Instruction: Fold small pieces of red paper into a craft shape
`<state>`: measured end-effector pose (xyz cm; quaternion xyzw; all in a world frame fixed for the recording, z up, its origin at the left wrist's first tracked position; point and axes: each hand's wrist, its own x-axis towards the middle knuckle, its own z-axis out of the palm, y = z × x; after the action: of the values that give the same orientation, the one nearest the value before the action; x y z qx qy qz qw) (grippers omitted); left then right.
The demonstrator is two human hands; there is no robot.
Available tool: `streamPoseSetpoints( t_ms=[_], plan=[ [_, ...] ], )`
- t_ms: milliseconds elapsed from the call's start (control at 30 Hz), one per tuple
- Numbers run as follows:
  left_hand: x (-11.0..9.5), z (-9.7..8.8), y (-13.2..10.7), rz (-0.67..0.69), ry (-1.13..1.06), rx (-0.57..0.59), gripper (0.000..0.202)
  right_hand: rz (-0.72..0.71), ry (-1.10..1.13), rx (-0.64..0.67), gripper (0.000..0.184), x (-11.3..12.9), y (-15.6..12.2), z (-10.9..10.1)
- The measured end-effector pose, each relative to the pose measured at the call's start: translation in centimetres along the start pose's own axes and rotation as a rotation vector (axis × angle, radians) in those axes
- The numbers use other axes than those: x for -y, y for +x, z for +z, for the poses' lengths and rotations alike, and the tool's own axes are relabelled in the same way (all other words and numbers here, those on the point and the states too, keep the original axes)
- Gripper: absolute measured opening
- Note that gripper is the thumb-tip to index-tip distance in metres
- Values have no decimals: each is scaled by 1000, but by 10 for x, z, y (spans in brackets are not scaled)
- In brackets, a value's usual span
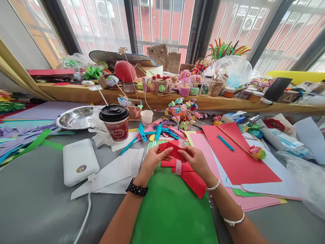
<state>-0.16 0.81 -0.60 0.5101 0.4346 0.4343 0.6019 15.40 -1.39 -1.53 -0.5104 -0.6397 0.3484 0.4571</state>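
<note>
Grey tabletop (38, 206), green mat (175, 213) on it, and over the mat's far end left hand (154, 158) and right hand (197, 161) pinch a folded red paper (175, 151), edges best matched before each crease is pressed

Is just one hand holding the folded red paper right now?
No, the left hand and the right hand both pinch the folded red paper, one at each end.

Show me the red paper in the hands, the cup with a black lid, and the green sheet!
Red paper (176, 153), head view: middle of the held piece.
Cup (115, 127), head view: its red side.
Green sheet (174, 210), head view: its bare middle.
</note>
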Motion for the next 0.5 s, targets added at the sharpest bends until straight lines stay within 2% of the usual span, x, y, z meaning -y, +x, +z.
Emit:
streamPoseSetpoints(
  t_ms=[167, 367, 500],
  plan=[
    [-3, -4, 0, 15, -49, 5, 28, -18, -65, -7, 24, 0, 2, -6],
    [2, -2, 0, 113, -35, -33, 27, 1, 58, 4, 28, 6, 0, -3],
    [1, 2, -2, 109, -26, 9, 29, 9, 116, 6, 27, 6, -1, -1]
  ],
)
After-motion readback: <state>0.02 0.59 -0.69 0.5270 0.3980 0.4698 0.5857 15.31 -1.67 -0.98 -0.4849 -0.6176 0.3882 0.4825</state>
